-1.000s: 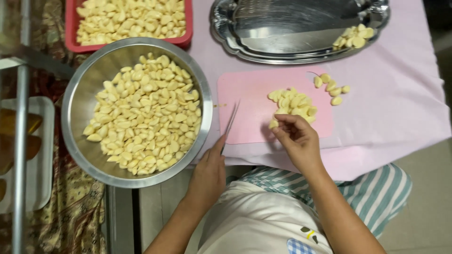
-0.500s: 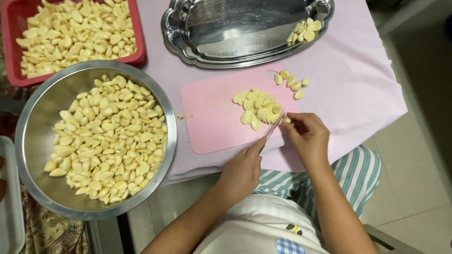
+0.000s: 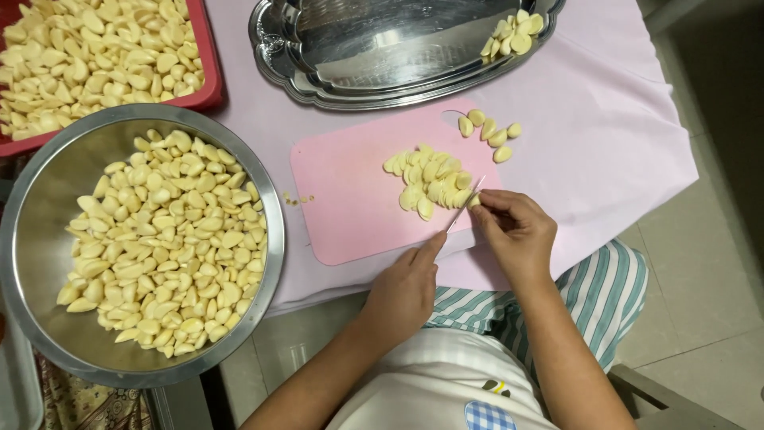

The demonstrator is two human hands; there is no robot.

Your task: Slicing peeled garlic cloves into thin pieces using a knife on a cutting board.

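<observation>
A small knife (image 3: 465,204) points up and to the right, with its thin blade touching the near edge of a pile of garlic cloves (image 3: 430,179). The pile sits on a pink cutting board (image 3: 350,199), toward its right side. The left hand (image 3: 406,291) is closed around the knife handle, with one finger stretched out along the top of the knife. That arm comes up from the bottom and bends in at the wrist. The right hand (image 3: 516,232) is curled, with its fingertips pinched together on one clove (image 3: 474,201) right beside the blade. Its arm comes up from the lower right.

A few more cloves (image 3: 487,131) lie just off the top right corner of the board. The board rests on a desk covered with a light pink cloth (image 3: 605,119). To the left is a big round metal bowl (image 3: 48,183) full of peeled garlic. Behind it is a red tray (image 3: 208,76), also full of garlic. At the top is a shiny silver platter (image 3: 382,48) with a small heap of cloves at its right end.
</observation>
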